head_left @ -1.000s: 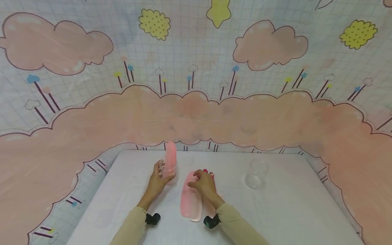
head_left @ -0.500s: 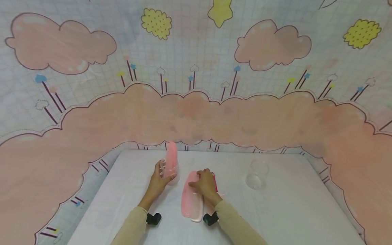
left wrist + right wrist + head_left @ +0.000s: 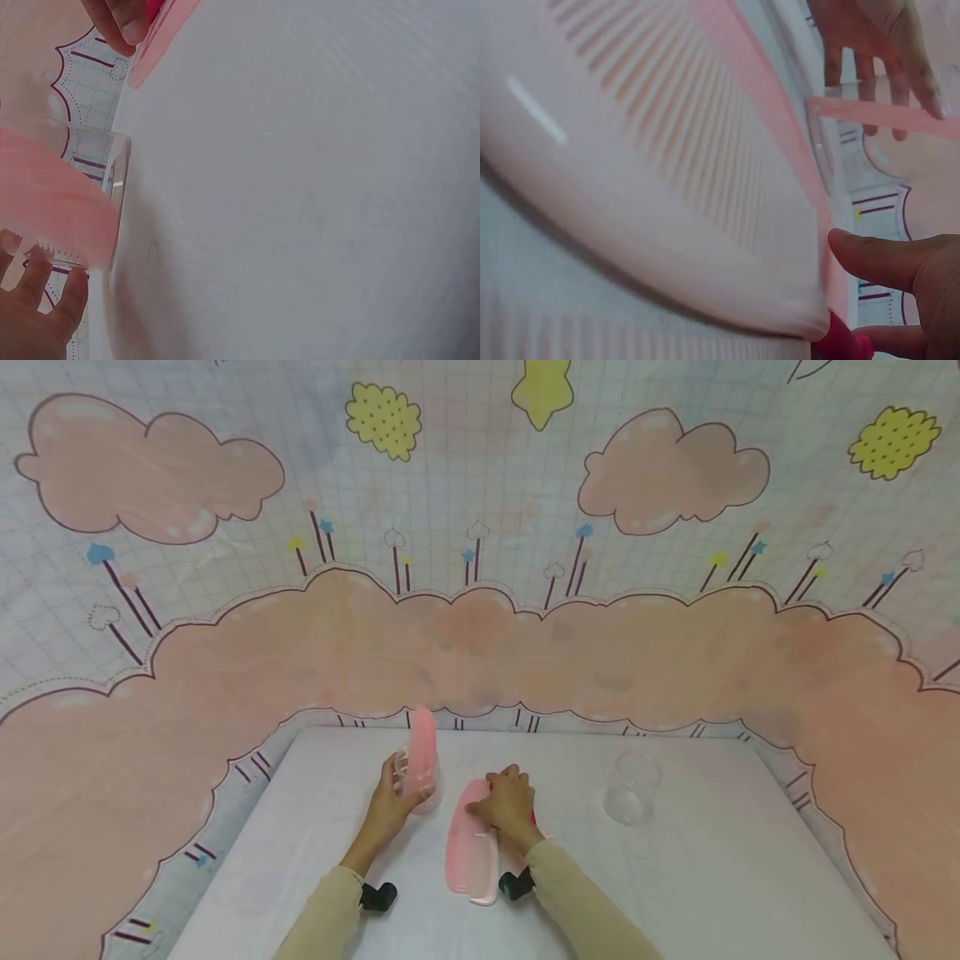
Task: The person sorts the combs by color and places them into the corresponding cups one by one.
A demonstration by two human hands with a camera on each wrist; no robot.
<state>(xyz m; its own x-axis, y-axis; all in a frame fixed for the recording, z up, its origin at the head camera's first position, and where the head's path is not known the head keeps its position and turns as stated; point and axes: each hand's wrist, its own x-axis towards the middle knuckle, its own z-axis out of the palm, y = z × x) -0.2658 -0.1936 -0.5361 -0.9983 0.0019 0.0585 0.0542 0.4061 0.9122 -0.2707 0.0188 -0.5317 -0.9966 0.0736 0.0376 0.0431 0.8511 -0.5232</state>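
A: Since the pink combs lie flat on the table w/ the long axis running toward and away from the person, which hand's closer?

B: Right hand, easily. It sits on the far end of the stack, fingers curled over the top comb's tip, thumb at the edge (something dark pink peeks out beside it, can't tell what).

A: And the left hand?

B: Wrapped round a clear cup, just left of the stack, one comb already standing upright in it.

A: Other cup?

B: Second clear cup, well apart to the right, nothing in it.
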